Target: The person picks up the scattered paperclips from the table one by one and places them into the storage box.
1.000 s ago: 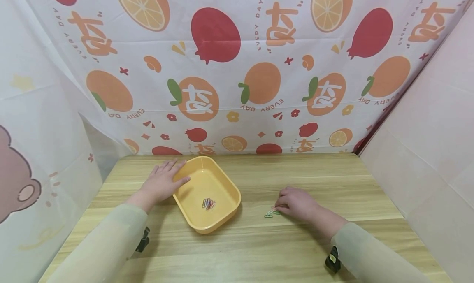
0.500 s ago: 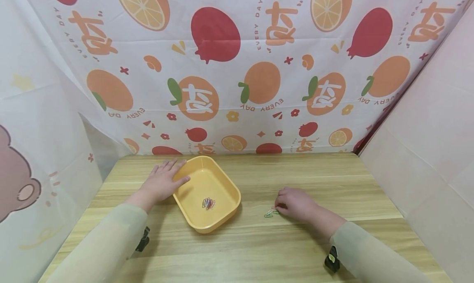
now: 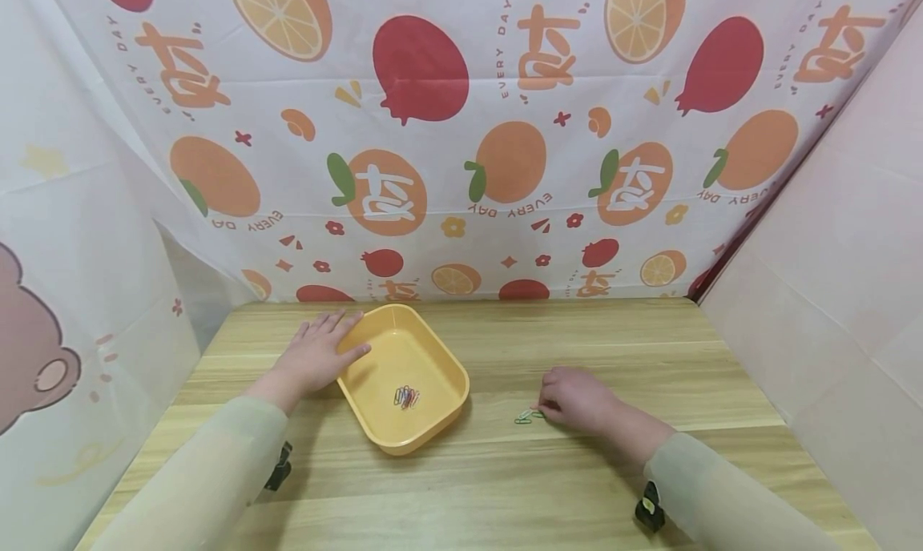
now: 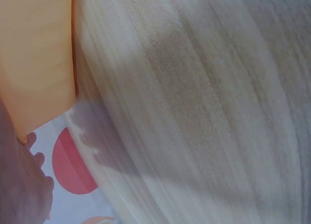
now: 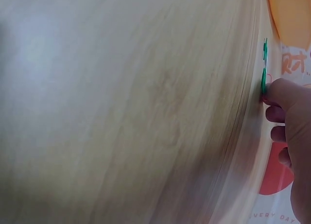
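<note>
A yellow plastic tray (image 3: pixel 440 357) stands left of centre on the wooden table, with a small heap of coloured paper clips (image 3: pixel 407 397) on its floor. My left hand (image 3: pixel 317 355) rests on the tray's left rim, fingers spread and straight, thumb reaching over the inside. In the left wrist view the hand (image 4: pixel 29 185) shows beside the tray's outer wall (image 4: pixel 39 54). Right of the tray lie a few green and pale paper clips (image 3: pixel 523 420). There my right hand (image 3: pixel 577 399) pinches a reddish paper clip (image 5: pixel 269 78) between thumb and finger, low at the table, green clips (image 5: pixel 264 63) alongside.
The wooden table (image 3: pixel 461 495) extends in front of both hands. A fruit-printed cloth (image 3: pixel 461 134) hangs along its back edge, and pale cloth walls (image 3: pixel 836 295) close off the sides. Dark wrist devices (image 3: pixel 650 507) sit at both sleeves.
My right hand shifts very slightly to the right at the loose paper clips. My left hand and the tray stay where they are.
</note>
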### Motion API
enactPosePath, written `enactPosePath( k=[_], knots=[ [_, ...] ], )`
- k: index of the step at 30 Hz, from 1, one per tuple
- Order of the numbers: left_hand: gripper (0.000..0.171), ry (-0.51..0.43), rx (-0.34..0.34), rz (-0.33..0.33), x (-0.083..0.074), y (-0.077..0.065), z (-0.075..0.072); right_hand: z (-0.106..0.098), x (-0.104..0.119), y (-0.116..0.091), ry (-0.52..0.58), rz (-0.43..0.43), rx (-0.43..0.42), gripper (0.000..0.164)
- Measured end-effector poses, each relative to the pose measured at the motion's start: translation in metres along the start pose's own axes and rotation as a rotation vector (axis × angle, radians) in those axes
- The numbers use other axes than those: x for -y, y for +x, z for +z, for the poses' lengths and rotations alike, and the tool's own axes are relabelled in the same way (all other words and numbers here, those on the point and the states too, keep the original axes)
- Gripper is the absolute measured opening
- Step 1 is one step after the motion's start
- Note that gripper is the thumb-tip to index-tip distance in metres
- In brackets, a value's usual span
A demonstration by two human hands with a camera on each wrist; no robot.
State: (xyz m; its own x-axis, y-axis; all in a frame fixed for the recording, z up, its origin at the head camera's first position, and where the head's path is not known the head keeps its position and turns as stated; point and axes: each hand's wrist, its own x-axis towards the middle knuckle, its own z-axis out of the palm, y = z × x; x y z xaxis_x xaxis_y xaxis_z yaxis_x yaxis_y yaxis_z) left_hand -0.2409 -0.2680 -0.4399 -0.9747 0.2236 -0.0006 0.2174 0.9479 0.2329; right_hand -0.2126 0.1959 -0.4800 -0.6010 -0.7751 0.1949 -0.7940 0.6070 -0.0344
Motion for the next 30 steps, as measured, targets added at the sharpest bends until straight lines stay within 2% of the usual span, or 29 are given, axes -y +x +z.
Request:
enactPosePath(
  k=[6, 10, 20, 24, 30],
  knots=[
    [0.076, 0.000, 0.003, 0.003, -0.001, -0.001, -0.001, -0.003, -0.001, -0.004, 0.055, -0.038, -0.025, 0.004],
    [0.076, 0.000, 0.002, 0.002, 0.000, -0.001, -0.001, -0.003, -0.002, -0.005, 0.072, -0.046, -0.020, 0.005],
    [0.076, -0.004, 0.000, 0.000, 0.000, -0.001, -0.001, -0.001, -0.005, -0.005, 0.101, 0.031, 0.033, 0.005],
    [0.078, -0.008, 0.006, -0.001, 0.002, 0.000, 0.000, -0.001, -0.006, -0.005, 0.105, 0.042, 0.019, 0.005],
    [0.080, -0.008, 0.002, 0.002, -0.001, -0.001, -0.001, -0.003, -0.011, -0.005, 0.087, 0.000, -0.057, 0.004]
  ],
)
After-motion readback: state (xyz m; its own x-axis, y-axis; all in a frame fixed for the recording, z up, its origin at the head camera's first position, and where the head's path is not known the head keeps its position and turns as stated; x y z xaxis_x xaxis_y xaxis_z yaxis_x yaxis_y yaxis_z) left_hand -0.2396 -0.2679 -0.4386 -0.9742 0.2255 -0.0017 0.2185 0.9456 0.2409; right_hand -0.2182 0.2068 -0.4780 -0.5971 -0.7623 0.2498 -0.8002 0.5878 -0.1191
